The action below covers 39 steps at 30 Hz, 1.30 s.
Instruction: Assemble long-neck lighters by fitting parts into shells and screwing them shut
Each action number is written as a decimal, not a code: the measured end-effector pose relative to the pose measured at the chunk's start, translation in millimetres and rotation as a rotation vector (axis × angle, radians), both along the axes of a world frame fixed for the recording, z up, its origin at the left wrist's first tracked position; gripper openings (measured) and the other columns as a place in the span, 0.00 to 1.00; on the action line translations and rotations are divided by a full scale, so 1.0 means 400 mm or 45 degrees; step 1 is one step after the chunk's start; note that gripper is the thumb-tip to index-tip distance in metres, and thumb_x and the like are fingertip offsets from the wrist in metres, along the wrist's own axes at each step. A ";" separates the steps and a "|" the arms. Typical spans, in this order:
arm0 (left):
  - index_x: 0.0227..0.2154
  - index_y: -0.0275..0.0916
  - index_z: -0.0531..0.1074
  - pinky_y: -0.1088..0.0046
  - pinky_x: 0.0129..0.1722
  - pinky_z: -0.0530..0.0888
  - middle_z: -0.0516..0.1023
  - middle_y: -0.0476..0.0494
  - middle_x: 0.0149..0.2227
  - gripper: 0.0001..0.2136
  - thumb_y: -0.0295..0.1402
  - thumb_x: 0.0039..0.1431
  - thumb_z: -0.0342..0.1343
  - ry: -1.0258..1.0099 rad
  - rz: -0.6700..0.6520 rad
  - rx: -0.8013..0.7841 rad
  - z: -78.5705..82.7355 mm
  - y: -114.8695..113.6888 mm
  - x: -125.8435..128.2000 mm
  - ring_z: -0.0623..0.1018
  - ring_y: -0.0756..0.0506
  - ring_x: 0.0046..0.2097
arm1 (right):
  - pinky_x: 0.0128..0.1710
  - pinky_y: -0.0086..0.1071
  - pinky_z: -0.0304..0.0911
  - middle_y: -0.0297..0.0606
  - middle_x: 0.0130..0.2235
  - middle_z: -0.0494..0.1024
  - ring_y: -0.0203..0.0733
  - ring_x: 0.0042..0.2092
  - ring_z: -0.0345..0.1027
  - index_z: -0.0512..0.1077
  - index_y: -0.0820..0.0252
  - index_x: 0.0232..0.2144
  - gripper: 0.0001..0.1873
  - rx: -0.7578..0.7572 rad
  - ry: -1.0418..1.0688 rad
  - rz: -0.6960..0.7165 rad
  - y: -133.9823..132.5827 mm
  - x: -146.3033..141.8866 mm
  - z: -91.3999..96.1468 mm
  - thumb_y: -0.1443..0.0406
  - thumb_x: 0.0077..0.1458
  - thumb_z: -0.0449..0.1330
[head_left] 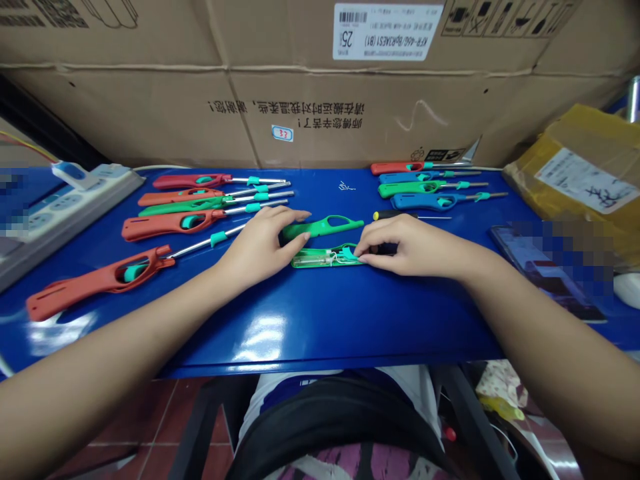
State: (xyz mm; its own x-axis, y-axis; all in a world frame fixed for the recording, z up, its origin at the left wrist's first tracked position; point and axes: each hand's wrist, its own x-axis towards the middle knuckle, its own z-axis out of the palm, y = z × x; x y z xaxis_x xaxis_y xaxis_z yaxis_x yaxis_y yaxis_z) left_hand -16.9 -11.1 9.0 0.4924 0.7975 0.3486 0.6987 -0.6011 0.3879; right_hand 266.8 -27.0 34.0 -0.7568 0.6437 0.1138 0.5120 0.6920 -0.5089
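Note:
On the blue table point(320, 327) my left hand point(260, 248) rests with fingers closed on the end of a green lighter handle shell point(330, 227). Just in front of it lies an opened green lighter half with a clear fuel tank point(323, 257). My right hand point(413, 245) pinches the teal trigger end of that opened half. A black-handled screwdriver point(400, 215) lies just beyond my right hand.
Several orange, red and green long-nozzle lighters point(175, 223) lie at the left; a second group point(430, 187) lies at the back right. A white power strip point(65, 200) sits far left, a phone point(540, 267) and yellow parcel point(575, 173) at the right. Cardboard boxes point(320, 87) wall off the back.

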 end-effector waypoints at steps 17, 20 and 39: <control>0.43 0.37 0.77 0.60 0.50 0.75 0.81 0.40 0.43 0.16 0.42 0.57 0.60 0.035 0.155 -0.380 0.029 0.043 -0.039 0.79 0.39 0.45 | 0.46 0.39 0.70 0.42 0.44 0.81 0.45 0.44 0.76 0.80 0.59 0.42 0.10 0.181 0.202 -0.163 0.017 0.006 -0.025 0.67 0.64 0.59; 0.40 0.37 0.76 0.59 0.51 0.75 0.81 0.40 0.43 0.12 0.40 0.58 0.58 -0.112 0.141 -0.324 0.027 0.036 -0.035 0.79 0.39 0.45 | 0.50 0.43 0.69 0.45 0.46 0.80 0.48 0.48 0.74 0.78 0.59 0.48 0.13 0.361 0.210 -0.213 0.025 0.010 -0.031 0.68 0.63 0.58; 0.50 0.34 0.79 0.65 0.46 0.78 0.83 0.38 0.44 0.16 0.39 0.66 0.60 -0.023 -0.386 0.066 0.048 -0.023 -0.009 0.82 0.42 0.44 | 0.48 0.44 0.62 0.42 0.43 0.84 0.49 0.45 0.75 0.82 0.57 0.43 0.10 0.456 -0.077 -0.157 0.034 0.032 -0.022 0.60 0.64 0.64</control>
State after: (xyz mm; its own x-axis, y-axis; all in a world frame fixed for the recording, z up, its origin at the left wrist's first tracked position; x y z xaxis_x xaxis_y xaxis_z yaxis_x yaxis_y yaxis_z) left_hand -20.4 -20.4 28.4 0.6988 0.5960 0.3956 0.4777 -0.8004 0.3621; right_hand 279.5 -13.3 25.1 -0.6881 0.6580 0.3058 0.6244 0.7517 -0.2123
